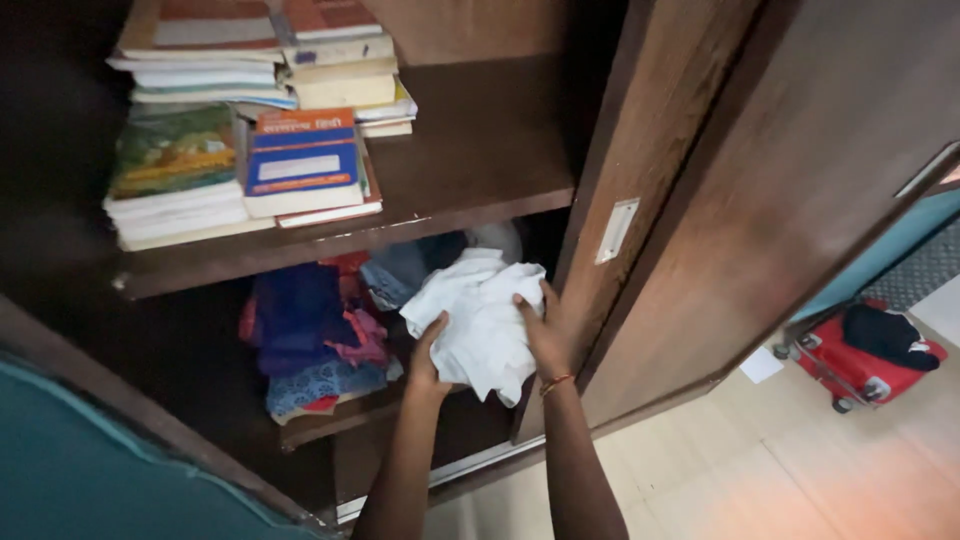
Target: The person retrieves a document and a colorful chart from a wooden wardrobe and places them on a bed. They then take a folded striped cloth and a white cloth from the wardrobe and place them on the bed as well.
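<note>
Down at the front edge of the wardrobe's lower shelf (330, 425), I had the crumpled white cloth (480, 320) bunched between both hands, its long axis running roughly upright with its top leaning toward the back. My left hand (428, 362) gripped its lower left side and my right hand (545, 335) closed around its right edge. The cloth hid most fingertips, and the folded clothes (315, 340) beside it lay in shadow.
</note>
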